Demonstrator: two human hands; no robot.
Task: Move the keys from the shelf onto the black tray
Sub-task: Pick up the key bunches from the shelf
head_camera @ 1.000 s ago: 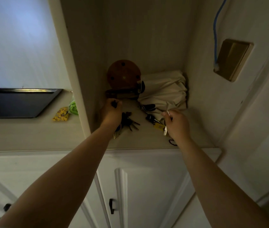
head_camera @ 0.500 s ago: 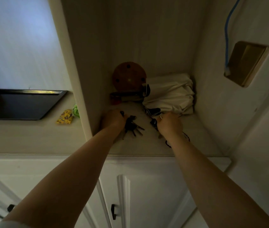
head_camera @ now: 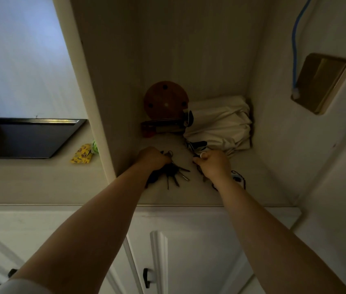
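Both my hands reach into a dim shelf niche [head_camera: 189, 196]. My left hand [head_camera: 152, 159] is closed over a bunch of dark keys [head_camera: 175, 174] whose blades fan out on the shelf to its right. My right hand [head_camera: 213, 164] is closed on a second set of keys, mostly hidden under the fingers; its black cord with a white tag [head_camera: 239, 178] trails out beside the wrist. The black tray [head_camera: 26, 136] lies on the counter to the left, beyond the niche's side panel [head_camera: 87, 85].
A round brown wooden disc [head_camera: 165, 99], a flat dark case [head_camera: 161, 126] and a folded cream cloth bag [head_camera: 221, 126] fill the back of the niche. A yellow packet [head_camera: 82, 154] lies by the tray. White cabinet doors [head_camera: 168, 251] are below; a blue cable [head_camera: 295, 45] hangs at right.
Both hands have settled lower onto the shelf. The left hand slid over the dark key bunch and the right hand closed on the second set near the cloth bag.
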